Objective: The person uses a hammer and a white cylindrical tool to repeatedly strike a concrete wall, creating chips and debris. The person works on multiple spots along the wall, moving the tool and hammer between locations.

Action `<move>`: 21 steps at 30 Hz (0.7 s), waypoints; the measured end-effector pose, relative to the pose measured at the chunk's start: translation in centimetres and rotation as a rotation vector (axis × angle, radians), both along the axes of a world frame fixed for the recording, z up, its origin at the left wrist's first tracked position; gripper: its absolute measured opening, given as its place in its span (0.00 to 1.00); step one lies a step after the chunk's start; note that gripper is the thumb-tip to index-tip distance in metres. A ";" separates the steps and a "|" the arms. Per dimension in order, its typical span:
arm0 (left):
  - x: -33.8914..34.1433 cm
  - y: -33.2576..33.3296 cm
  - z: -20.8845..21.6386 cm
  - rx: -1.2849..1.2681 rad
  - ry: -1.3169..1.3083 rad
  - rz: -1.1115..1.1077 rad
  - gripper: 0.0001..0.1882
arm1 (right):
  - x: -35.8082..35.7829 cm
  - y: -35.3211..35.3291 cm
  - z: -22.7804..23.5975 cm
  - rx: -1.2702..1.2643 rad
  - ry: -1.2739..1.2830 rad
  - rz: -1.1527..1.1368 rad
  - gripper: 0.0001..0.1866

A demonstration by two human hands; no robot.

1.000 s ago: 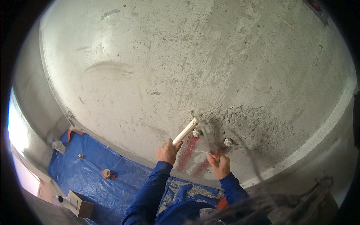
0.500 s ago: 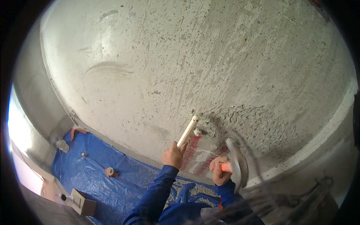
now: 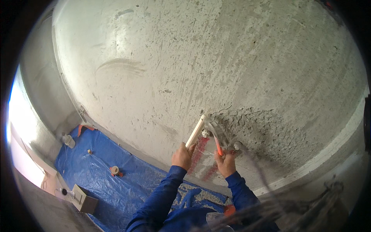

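Gripping a long cream bar (image 3: 195,132) in the left hand (image 3: 181,157), with fingers curled closely round its lower part. Slanting along its long axis from the fist upward and a little to the right. Pointing with its bare upper end away from the body, toward the left edge of a rough, chipped patch (image 3: 266,129) in the grey wall (image 3: 162,69). Cannot tell touch from near-touch there.

Holding an orange-handled tool (image 3: 219,147) in the right hand (image 3: 226,163), again with fingers closed round the handle. Pointing it upward and slightly to the left, tipping its long axis toward the bar's. Blurred in its grey far part, close to the bar's upper end; cannot tell contact there either.

Shows a round white fitting (image 3: 205,133) between bar and tool, and a second white fitting (image 3: 237,145) just above and right of the right hand. Shows red stripes (image 3: 198,152) below the first. Spreads out at lower left into a blue sheet (image 3: 135,189), bearing a pale roll (image 3: 114,170), with a white container (image 3: 69,141) near the corner and a box (image 3: 88,203) at lower left.
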State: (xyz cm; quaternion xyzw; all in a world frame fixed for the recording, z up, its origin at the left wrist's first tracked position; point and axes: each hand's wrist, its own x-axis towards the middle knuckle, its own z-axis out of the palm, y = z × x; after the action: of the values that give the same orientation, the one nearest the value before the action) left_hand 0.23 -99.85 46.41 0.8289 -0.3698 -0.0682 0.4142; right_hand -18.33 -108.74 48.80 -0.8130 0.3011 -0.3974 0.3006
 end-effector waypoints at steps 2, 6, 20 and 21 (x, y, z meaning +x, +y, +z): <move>-0.1 0.1 0.1 -0.028 -0.042 0.016 0.30 | -0.7 0.0 0.5 0.112 -0.052 0.042 0.20; -0.5 0.0 0.6 0.001 0.007 0.009 0.31 | -1.0 -0.2 0.3 -0.045 -0.408 0.158 0.21; -2.9 0.4 1.8 -0.142 0.100 -0.190 0.28 | -3.1 2.3 6.2 -0.039 -0.478 0.381 0.17; -2.8 0.5 1.7 -0.116 0.119 -0.167 0.27 | -2.5 2.1 5.5 -0.122 -0.510 0.390 0.17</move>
State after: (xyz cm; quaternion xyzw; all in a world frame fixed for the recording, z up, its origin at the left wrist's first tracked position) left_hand -2.54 -99.38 48.10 0.7643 -0.4158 -0.1299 0.4754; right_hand -20.79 -106.63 54.28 -0.7461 0.0303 -0.5405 0.3876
